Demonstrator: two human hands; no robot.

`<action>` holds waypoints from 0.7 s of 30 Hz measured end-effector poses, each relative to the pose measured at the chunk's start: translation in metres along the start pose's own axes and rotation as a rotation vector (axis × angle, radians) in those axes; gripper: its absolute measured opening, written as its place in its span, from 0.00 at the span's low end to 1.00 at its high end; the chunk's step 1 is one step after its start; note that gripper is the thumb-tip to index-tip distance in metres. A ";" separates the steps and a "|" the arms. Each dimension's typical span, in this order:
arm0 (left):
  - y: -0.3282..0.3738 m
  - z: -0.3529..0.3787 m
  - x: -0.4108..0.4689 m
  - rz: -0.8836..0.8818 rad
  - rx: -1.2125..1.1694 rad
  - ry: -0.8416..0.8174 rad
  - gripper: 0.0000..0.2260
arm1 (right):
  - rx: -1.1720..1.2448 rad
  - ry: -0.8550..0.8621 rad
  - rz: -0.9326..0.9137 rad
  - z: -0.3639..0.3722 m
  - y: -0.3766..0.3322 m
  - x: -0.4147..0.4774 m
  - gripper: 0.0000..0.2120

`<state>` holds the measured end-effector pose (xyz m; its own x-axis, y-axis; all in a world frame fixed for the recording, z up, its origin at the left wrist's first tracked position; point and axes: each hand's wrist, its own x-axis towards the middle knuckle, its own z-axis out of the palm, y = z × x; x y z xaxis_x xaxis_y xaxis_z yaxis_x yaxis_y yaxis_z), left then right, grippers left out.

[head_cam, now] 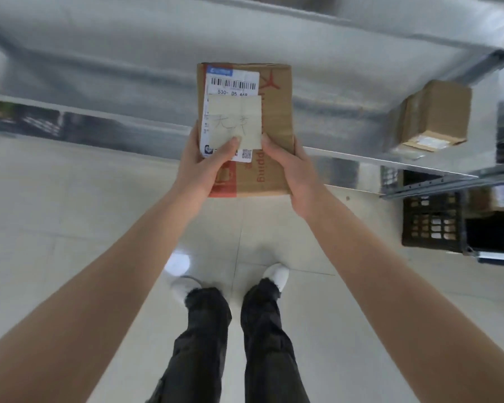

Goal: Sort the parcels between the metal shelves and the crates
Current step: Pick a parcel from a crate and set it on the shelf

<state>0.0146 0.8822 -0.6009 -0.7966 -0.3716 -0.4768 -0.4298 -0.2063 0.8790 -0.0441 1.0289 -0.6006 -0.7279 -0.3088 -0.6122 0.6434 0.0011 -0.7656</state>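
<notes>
Both hands hold a cardboard parcel (245, 129) out over the metal shelf's (99, 82) front edge: left hand (200, 167) and right hand (293, 173) have fingers clamped on its near end, thumbs on the label. Another small carton (437, 114) sits on the shelf to the right, above a black crate (431, 222).

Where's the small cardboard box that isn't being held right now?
In the head view, the small box sits on the metal shelf at far right, above the black crate, right of the held parcel.

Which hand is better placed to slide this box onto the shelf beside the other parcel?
Probably right: the right hand grips the box on the side nearer that parcel.
</notes>
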 end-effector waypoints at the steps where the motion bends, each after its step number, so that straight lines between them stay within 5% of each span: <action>1: 0.003 -0.012 -0.013 0.000 0.011 0.027 0.18 | 0.001 -0.013 0.018 0.011 0.000 -0.014 0.17; 5: 0.025 -0.059 -0.064 -0.003 -0.002 0.085 0.24 | -0.026 -0.043 0.047 0.060 -0.004 -0.060 0.18; 21: 0.132 -0.341 -0.211 0.221 -0.227 0.409 0.21 | -0.325 -0.467 -0.075 0.376 -0.036 -0.168 0.20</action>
<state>0.2708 0.6250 -0.3857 -0.6073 -0.7428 -0.2820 -0.1307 -0.2567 0.9576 0.1442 0.7230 -0.3952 -0.5390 -0.7070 -0.4579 0.4346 0.2323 -0.8702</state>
